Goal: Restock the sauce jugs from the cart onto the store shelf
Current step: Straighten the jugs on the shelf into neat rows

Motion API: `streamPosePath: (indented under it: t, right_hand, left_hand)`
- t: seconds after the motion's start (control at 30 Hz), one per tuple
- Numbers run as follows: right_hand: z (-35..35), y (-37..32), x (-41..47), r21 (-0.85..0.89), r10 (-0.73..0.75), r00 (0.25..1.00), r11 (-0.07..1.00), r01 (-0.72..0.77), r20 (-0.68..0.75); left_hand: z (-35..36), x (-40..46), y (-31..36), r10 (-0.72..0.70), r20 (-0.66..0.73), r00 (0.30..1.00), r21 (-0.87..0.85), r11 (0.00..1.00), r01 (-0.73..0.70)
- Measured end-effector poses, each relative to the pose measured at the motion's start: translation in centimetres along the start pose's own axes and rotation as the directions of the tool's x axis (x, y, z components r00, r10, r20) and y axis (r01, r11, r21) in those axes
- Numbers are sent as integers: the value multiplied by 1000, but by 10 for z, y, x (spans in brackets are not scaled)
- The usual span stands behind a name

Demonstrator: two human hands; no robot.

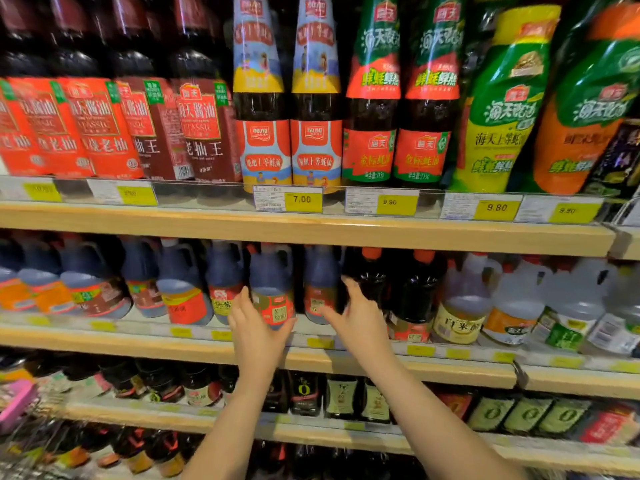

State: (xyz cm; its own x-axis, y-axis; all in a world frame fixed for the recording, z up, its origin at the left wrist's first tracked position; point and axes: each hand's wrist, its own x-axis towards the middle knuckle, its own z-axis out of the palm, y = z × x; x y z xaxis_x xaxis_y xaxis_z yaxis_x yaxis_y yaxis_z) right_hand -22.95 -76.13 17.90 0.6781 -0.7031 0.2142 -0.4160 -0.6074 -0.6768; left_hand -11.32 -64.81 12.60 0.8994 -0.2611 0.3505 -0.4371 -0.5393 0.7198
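Observation:
A dark sauce jug (273,289) with a red label stands at the front of the middle shelf (138,337). My left hand (254,327) cups its lower left side and base, fingers and thumb wrapped round it. My right hand (356,313) is spread beside a second dark jug (320,285) just to the right, with straight fingers reaching between that jug and a black bottle (372,275). Whether the fingers touch either one is unclear. The cart is mostly out of sight.
More handled jugs line the middle shelf left and right, with pale vinegar jugs (460,306) at the right. The upper shelf (311,230) holds tall bottles and pouches. Small bottles fill the lower shelves. A pink object (15,400) shows at the lower left edge.

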Motion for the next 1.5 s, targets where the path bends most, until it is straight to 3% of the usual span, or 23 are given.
streamPosePath:
  t: [0.27, 0.47, 0.8, 1.23, 1.5]
  right_hand:
    - [42, -41, 59, 84, 194, 975, 979, -185, -111]
    - [44, -48, 75, -131, 279, 955, 948, -291, -97]
    - [49, -42, 71, -382, 262, 956, 876, -294, -135]
    - [66, -36, 68, -231, 245, 961, 935, -270, -130]
    - [64, -33, 51, -193, 136, 982, 968, -160, -131]
  left_hand:
    - [7, 37, -33, -5, 165, 986, -86, 996, 19]
    - [23, 40, -43, 16, 163, 986, -137, 991, 7]
    - [32, 39, -44, 30, 116, 993, 120, 992, -44]
    - [36, 41, -52, 81, 80, 994, 161, 983, -93]
    - [32, 42, -54, 98, 104, 990, 163, 980, -114]
